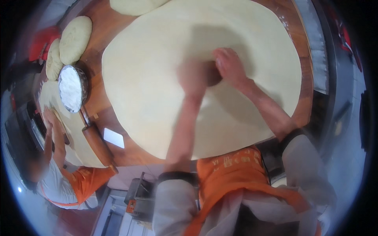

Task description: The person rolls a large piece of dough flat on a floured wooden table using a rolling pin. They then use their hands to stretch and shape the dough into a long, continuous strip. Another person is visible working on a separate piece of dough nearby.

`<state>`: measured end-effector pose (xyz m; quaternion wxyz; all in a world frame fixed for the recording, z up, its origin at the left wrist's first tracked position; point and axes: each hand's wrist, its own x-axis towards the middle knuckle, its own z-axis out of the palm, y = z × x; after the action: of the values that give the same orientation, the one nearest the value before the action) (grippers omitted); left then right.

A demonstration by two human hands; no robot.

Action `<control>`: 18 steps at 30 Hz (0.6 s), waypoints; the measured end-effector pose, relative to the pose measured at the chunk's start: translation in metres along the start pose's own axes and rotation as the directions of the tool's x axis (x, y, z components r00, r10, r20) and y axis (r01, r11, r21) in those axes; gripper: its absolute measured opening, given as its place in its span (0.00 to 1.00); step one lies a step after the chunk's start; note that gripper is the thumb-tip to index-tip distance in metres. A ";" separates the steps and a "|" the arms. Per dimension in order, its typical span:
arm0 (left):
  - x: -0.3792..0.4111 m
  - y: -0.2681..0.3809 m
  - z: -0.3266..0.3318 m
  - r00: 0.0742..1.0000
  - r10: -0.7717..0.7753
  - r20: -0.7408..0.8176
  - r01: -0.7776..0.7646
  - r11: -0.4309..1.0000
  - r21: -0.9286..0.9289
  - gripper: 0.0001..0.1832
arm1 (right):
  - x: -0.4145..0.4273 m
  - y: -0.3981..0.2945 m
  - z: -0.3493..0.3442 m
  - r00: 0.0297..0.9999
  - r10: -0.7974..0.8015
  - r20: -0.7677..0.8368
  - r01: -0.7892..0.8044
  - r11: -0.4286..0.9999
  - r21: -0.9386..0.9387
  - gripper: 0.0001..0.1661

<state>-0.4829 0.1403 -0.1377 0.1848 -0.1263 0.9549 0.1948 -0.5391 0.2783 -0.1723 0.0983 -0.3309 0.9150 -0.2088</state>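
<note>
A broad, flat sheet of pale dough [141, 79] spreads across the wooden worktop in front of me. Over its middle, a brown wooden roller, apparently a rolling pin [213, 73], shows between my two hands. My left hand [192, 75] is at the roller's left end, strongly blurred, its fingers not distinct. At the other end, my right hand [230, 65] curls around the roller, fingers pointing away from me. Both hands cover the roller's ends, so only its dark middle is visible. The dough sheet reaches close to my orange apron [233, 165].
Left of the sheet stand a metal bowl of white flour [70, 88], another rolling pin [96, 143] and a white scraper [114, 137]. Thick dough rounds [76, 39] lie farther back. A co-worker's hands [50, 115] press on another dough sheet [79, 147]. The wooden worktop [102, 94] shows between.
</note>
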 end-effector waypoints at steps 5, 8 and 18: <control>-0.007 -0.015 0.020 0.983 0.116 -0.144 -0.121 0.992 -0.023 0.21 | -0.013 -0.009 0.014 0.973 -0.220 0.064 0.228 0.959 -0.171 0.25; -0.014 -0.036 0.027 0.975 0.104 -0.196 -0.112 0.993 -0.028 0.28 | -0.013 0.004 -0.005 0.968 -0.175 0.179 0.199 0.972 -0.123 0.32; -0.026 -0.054 0.032 0.916 0.214 -0.339 -0.194 0.977 0.093 0.32 | -0.019 0.002 -0.015 0.971 -0.174 0.166 0.215 0.938 -0.271 0.35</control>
<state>-0.4330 0.1098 -0.1718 -0.0044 -0.0529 0.9857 0.1600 -0.5306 0.2964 -0.1590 0.0918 -0.4444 0.8891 -0.0589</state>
